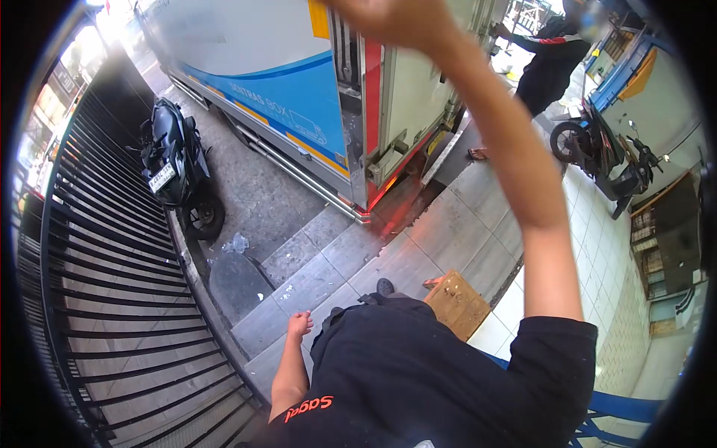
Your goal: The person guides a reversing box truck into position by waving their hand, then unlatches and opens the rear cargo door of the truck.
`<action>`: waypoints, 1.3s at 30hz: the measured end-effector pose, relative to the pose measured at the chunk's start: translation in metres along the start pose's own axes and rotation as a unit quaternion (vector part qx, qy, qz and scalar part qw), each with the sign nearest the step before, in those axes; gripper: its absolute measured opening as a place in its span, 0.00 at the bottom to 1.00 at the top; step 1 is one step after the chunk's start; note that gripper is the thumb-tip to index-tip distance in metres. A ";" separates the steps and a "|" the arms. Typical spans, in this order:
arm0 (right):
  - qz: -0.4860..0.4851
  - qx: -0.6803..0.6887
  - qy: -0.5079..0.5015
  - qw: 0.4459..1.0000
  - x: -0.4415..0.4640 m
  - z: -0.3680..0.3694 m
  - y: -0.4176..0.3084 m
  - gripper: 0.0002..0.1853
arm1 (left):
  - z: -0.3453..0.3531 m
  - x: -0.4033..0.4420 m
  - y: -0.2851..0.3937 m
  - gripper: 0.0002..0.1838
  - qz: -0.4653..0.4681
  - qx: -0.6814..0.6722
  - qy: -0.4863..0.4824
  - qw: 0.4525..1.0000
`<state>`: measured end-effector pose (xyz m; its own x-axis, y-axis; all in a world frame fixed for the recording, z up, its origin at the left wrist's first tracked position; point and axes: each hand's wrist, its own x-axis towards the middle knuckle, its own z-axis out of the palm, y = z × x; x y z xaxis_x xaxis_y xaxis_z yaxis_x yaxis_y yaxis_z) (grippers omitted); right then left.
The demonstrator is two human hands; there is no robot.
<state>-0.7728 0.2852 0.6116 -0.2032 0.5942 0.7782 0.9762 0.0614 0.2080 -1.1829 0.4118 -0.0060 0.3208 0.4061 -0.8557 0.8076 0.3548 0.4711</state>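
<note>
My left hand (300, 323) hangs low beside my body, its small visible fingers curled, with nothing seen in them. It is over the grey tiled step (317, 280), apart from it. My right arm is raised across the view, and my right hand (396, 21) is at the top edge, in front of the rear corner of a box truck (291, 89). The frame cuts off its fingers, so whether it touches or holds anything is hidden. Below that hand are the truck's rear door (414, 93) and red corner strip (372, 97).
A black metal fence (123, 299) runs along the left, beside a parked scooter (175, 153). A wooden stool (457, 305) stands near my feet. Another person (553, 63) stands behind the truck, with a motorbike (605, 157) at the right. The steps drop toward the truck.
</note>
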 end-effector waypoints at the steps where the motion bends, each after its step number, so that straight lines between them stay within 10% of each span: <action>1: 0.048 0.010 0.065 0.997 -0.030 0.030 -0.017 0.31 | 0.002 -0.001 0.002 0.19 0.002 0.000 -0.009 1.000; 5: 0.378 0.182 -0.042 0.907 -0.197 0.144 -0.102 0.26 | 0.013 -0.002 -0.008 0.18 0.005 -0.011 -0.017 1.000; 7: 0.547 0.246 -0.329 0.730 -0.325 0.199 -0.161 0.32 | 0.016 -0.008 -0.012 0.18 0.002 0.016 -0.027 1.000; 9: 0.475 0.205 -0.519 0.680 -0.492 0.228 -0.272 0.36 | 0.018 -0.033 -0.002 0.19 0.020 0.093 -0.004 0.995; 10: 0.595 0.343 -0.556 0.468 -0.504 0.212 -0.305 0.32 | 0.015 -0.030 -0.009 0.19 0.019 0.096 -0.001 0.995; 12: 0.781 0.347 -0.409 0.321 -0.513 0.195 -0.271 0.29 | 0.009 -0.022 -0.024 0.19 0.044 0.095 0.001 0.994; 14: 0.799 0.242 -0.259 0.486 -0.536 0.185 -0.258 0.30 | 0.005 -0.027 -0.032 0.18 0.046 0.121 0.008 0.992; 16: 0.798 0.223 -0.244 0.504 -0.546 0.170 -0.243 0.29 | 0.003 -0.015 -0.037 0.17 0.048 0.153 0.010 0.987; 24: 0.860 0.169 -0.309 0.370 -0.558 0.156 -0.305 0.23 | 0.018 -0.017 0.008 0.18 0.000 0.076 -0.049 0.996; 26: 0.806 0.155 -0.373 0.434 -0.569 0.174 -0.340 0.23 | 0.024 -0.019 0.018 0.17 0.007 0.068 -0.056 0.996; 39: 0.843 0.152 -0.315 0.409 -0.562 0.162 -0.342 0.23 | 0.031 -0.008 0.010 0.13 0.071 0.159 -0.074 0.982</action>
<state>-0.9801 0.0601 0.0069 0.7439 0.0816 -0.6632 -0.3264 -0.8217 -0.4672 -1.1622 0.3864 -0.0011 0.4917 0.2965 -0.8188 0.8553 0.0123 0.5180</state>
